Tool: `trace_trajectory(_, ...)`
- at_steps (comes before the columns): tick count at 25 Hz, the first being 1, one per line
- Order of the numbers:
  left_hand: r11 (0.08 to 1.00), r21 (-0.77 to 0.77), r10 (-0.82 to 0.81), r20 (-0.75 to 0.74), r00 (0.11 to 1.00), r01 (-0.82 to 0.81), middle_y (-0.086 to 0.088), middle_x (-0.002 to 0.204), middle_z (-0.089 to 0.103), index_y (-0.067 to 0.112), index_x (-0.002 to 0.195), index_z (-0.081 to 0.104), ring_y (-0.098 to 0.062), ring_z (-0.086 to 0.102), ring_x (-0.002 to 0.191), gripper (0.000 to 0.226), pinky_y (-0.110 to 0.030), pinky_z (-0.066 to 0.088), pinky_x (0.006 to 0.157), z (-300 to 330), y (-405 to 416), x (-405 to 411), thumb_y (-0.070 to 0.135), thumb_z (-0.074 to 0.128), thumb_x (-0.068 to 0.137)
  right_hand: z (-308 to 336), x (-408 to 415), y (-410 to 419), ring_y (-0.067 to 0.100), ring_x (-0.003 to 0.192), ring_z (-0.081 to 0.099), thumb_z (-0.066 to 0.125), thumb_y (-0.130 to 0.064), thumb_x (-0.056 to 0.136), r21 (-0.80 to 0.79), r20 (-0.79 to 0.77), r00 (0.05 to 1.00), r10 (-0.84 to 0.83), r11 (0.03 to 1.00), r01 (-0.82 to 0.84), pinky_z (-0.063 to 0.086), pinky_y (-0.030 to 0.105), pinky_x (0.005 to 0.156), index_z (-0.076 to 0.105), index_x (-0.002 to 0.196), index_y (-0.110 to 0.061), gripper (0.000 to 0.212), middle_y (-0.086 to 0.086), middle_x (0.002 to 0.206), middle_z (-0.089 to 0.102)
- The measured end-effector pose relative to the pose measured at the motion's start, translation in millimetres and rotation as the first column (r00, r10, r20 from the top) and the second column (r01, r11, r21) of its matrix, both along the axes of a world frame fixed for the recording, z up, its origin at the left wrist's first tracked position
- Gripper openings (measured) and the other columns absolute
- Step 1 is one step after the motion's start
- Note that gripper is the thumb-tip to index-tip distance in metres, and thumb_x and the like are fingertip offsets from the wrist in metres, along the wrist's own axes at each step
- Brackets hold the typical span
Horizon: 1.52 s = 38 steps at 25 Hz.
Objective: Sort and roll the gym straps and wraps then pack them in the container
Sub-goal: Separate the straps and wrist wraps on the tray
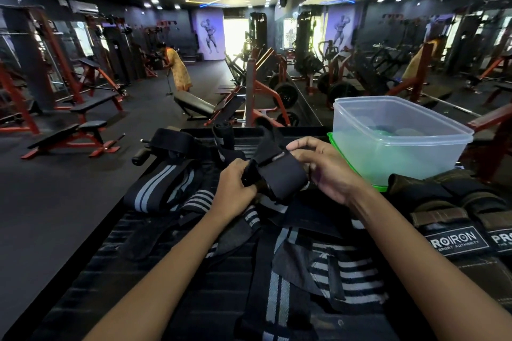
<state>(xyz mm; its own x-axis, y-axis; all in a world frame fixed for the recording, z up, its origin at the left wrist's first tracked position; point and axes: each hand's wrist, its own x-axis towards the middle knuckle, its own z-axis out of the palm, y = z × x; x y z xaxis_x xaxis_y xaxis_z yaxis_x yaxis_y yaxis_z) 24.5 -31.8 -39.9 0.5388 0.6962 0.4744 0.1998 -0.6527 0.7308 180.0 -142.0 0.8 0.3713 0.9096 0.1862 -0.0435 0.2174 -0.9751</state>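
We are rolling a black strap [279, 174], left hand [235, 188] pinching one end, right hand [329, 171] curled round the other; next, probably, the box [399, 141] at the bench's far right corner.

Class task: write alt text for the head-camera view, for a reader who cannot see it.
Two hands, left and right, hold a black wrap above a bench strewn with striped wraps. A clear container stands on a green lid to the right, with PROIRON gloves nearer the camera and gym machines behind.
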Motion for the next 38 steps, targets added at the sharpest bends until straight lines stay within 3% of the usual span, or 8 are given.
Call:
trace_trajectory(6,0.952,0.289,0.033,0.221,0.975,-0.098,0.000,0.079,0.055,0.010,0.096,0.076,0.000,0.053,0.076,0.043,-0.004,0.039,0.073,1.6,1.3,-2.5,-0.019,0.069,0.064,-14.0,-9.5,4.2,0.010,0.065,0.062,0.069,0.012,0.076,-0.092,0.450,0.892,-0.041,0.992,0.092,0.051,0.027,0.054,0.060,0.094,-0.019,0.037,0.004,0.082,0.066)
trace_trajectory(9,0.922,0.383,-0.034,0.233,0.972,-0.060,-0.003,0.082,0.052,0.008,0.100,0.075,-0.002,0.051,0.078,0.042,-0.005,0.039,0.078,3.9,-4.3,1.3,-0.017,0.069,0.067,-15.0,-20.0,3.8,0.015,0.072,0.067,0.058,0.011,0.086,-0.095,0.087,0.996,0.026,0.995,-0.018,0.057,0.028,0.064,0.066,0.088,-0.016,0.028,0.009,0.083,0.070)
trace_trajectory(13,0.918,0.395,-0.105,0.226,0.968,0.008,0.001,0.100,0.055,0.005,0.105,0.070,0.007,0.051,0.097,0.034,-0.010,0.042,0.084,9.6,-5.6,1.2,-0.008,0.068,0.074,-7.3,-20.7,2.2,0.014,0.061,0.060,0.039,0.018,0.088,-0.085,-0.272,0.948,0.167,0.977,-0.196,0.057,0.026,0.056,0.056,0.086,-0.007,0.030,0.009,0.071,0.058)
trace_trajectory(18,0.929,0.151,-0.353,0.092,0.931,0.337,0.002,0.157,0.021,0.015,0.141,0.045,-0.004,0.021,0.144,0.064,-0.007,0.024,0.108,17.5,1.2,-4.4,0.002,0.069,0.083,-2.9,-16.2,-2.0,0.013,0.061,0.067,0.039,0.024,0.083,-0.092,-0.274,0.950,0.151,0.979,-0.182,0.059,0.027,0.059,0.058,0.085,-0.002,0.033,0.005,0.069,0.067)
trace_trajectory(27,0.939,0.039,-0.336,-0.114,0.935,0.343,-0.001,0.146,0.036,0.013,0.116,0.064,-0.008,0.035,0.136,0.048,-0.014,0.033,0.109,19.5,6.6,-10.7,-0.019,0.053,0.082,-3.1,-15.4,-5.2,0.014,0.062,0.069,0.044,0.025,0.079,-0.136,-0.268,0.945,0.188,0.964,-0.230,0.060,0.030,0.065,0.065,0.078,-0.001,0.034,0.006,0.068,0.070)
trace_trajectory(32,0.828,-0.392,-0.337,0.224,0.915,0.401,0.007,0.078,0.073,-0.020,0.107,0.056,-0.003,0.067,0.072,0.037,-0.026,0.055,0.071,28.0,-4.6,-15.8,-0.014,0.023,0.089,-1.7,-13.9,-3.0,0.016,0.063,0.069,0.044,0.019,0.076,-0.017,-0.389,0.897,0.209,0.972,-0.234,0.059,0.028,0.062,0.059,0.084,0.001,0.025,0.009,0.069,0.069)
trace_trajectory(35,0.747,-0.471,-0.278,0.420,0.864,0.469,0.009,0.081,0.074,0.008,0.102,0.062,-0.008,0.068,0.078,0.015,-0.019,0.054,0.064,23.8,-7.7,-3.9,0.004,0.053,0.091,-6.1,-14.8,-1.0,0.017,0.068,0.070,0.056,0.015,0.069,0.007,-0.403,0.881,0.249,0.963,-0.269,0.059,0.029,0.065,0.056,0.091,0.001,0.026,0.011,0.074,0.069)
trace_trajectory(38,0.796,-0.431,-0.159,0.528,0.834,0.424,0.004,0.096,0.073,0.014,0.109,0.062,-0.011,0.068,0.089,0.042,-0.021,0.055,0.075,22.2,-6.9,0.6,0.016,0.072,0.068,-13.1,-12.9,3.4,0.023,0.080,0.072,0.087,0.004,0.044,0.041,-0.407,0.856,0.318,0.943,-0.331,0.060,0.037,0.075,0.060,0.101,0.001,0.063,0.014,0.089,0.071)
